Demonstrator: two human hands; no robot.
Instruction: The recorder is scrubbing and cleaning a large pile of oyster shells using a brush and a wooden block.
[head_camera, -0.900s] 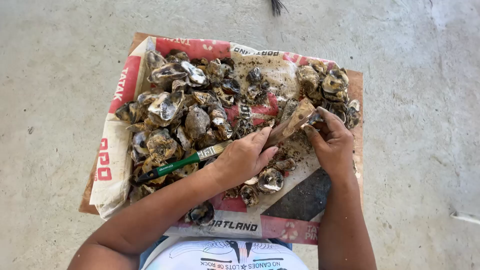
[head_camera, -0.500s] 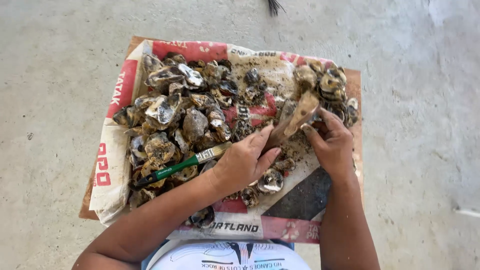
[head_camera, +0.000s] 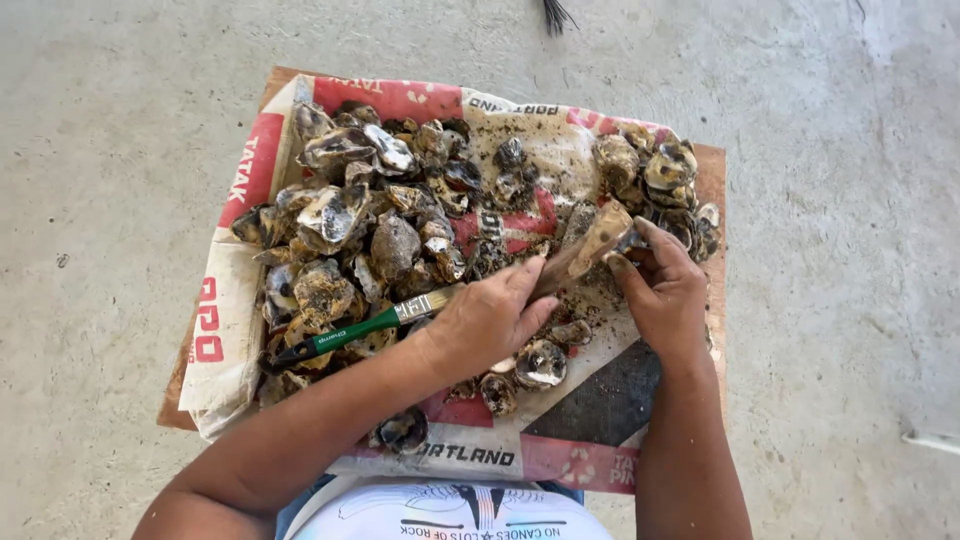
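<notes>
My right hand grips the far end of a long, muddy tan oyster shell and holds it tilted above the pile. My left hand closes its fingers on the near, darker end of the same shell. A paintbrush with a green handle lies across the shells, with its bristle end hidden under my left hand; whether that hand also holds it is unclear. Several dirty oyster shells are heaped on a red and white sack.
The sack lies on a brown board set on a grey concrete floor. More shells are piled at the right back, and loose ones lie near me. A dark patch of mesh shows at the sack's front right.
The long shell has turned a little between my hands and now stands steeper. Both hands and the brush are almost where they were.
</notes>
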